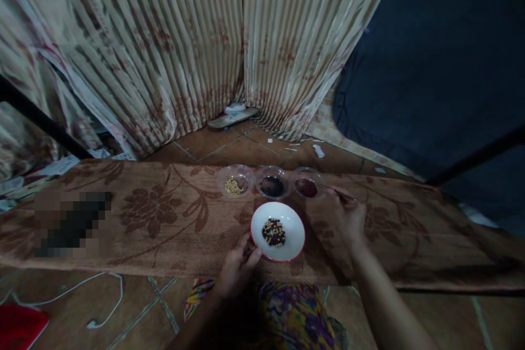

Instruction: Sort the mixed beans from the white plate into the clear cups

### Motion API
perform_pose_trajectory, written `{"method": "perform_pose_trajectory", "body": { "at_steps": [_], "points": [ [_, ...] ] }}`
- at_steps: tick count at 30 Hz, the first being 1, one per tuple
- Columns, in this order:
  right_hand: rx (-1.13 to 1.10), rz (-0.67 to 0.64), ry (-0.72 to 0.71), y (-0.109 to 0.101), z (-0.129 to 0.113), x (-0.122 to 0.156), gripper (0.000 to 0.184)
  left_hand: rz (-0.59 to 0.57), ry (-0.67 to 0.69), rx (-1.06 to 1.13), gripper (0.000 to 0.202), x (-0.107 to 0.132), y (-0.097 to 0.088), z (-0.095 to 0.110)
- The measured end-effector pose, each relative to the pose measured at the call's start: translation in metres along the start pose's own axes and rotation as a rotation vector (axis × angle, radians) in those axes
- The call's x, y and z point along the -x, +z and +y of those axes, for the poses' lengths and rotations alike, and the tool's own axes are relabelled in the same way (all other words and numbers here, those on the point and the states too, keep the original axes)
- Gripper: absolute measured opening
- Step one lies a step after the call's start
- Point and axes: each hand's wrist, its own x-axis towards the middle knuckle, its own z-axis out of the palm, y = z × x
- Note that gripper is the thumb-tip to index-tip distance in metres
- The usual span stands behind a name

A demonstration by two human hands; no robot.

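A white bowl (294, 232) with a red rim holds a small heap of mixed yellow and dark beans (273, 232). My left hand (241, 262) grips its left edge, thumb at the rim. Behind it, three clear plastic cups stand in a row. The left cup (235, 181) has yellow beans, the middle cup (271, 182) black ones and the right cup (307, 182) dark red ones. My right hand (349, 219) is closed on a thin slender tool (343, 195), beside the right cup. Its exact kind is too dim to tell.
A brown flowered cloth (184, 240) covers the long low table. A pixelated dark object (76, 224) lies on the left. Striped curtains (197, 38) hang behind, with a skateboard-like board (233, 118) on the floor. A white cable (122, 290) lies on the tiles at front left.
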Motion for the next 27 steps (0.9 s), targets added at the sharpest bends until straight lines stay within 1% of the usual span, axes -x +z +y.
{"method": "perform_pose_trajectory", "body": {
  "at_steps": [2, 4, 6, 8, 11, 13, 14, 18, 24, 27],
  "points": [
    [-0.041, 0.011, 0.035, 0.003, 0.002, 0.011, 0.028, 0.000, 0.015, 0.009, 0.044, 0.000, 0.001, -0.001],
    [-0.048, 0.006, 0.077, 0.004, 0.002, 0.029, 0.027, -0.004, 0.031, 0.010, 0.042, 0.000, 0.001, -0.001],
    [-0.044, -0.044, 0.139, 0.004, 0.001, 0.049, 0.026, -0.001, 0.029, -0.015, 0.041, 0.000, 0.001, -0.002],
    [-0.045, -0.162, 0.183, 0.002, -0.002, 0.066, 0.026, 0.009, 0.023, -0.057, 0.040, 0.000, 0.000, -0.004],
    [-0.031, -0.364, 0.168, -0.001, -0.005, 0.081, 0.027, 0.007, 0.028, -0.087, 0.040, 0.000, 0.000, -0.006],
    [0.002, -0.450, 0.124, -0.001, -0.007, 0.084, 0.028, 0.002, 0.038, -0.071, 0.040, 0.000, 0.000, -0.006],
    [0.021, -0.469, 0.101, -0.001, -0.007, 0.085, 0.028, 0.001, 0.042, -0.060, 0.040, 0.000, 0.000, -0.006],
    [0.075, -0.496, 0.047, 0.000, -0.006, 0.083, 0.029, -0.003, 0.041, -0.036, 0.041, 0.001, 0.000, -0.006],
    [0.117, -0.568, -0.059, 0.001, -0.003, 0.082, 0.026, 0.011, 0.031, -0.058, 0.042, 0.001, 0.000, -0.007],
    [0.142, -0.590, -0.086, 0.002, -0.002, 0.081, 0.025, 0.013, 0.027, -0.071, 0.042, 0.001, 0.000, -0.007]
  ]
}}
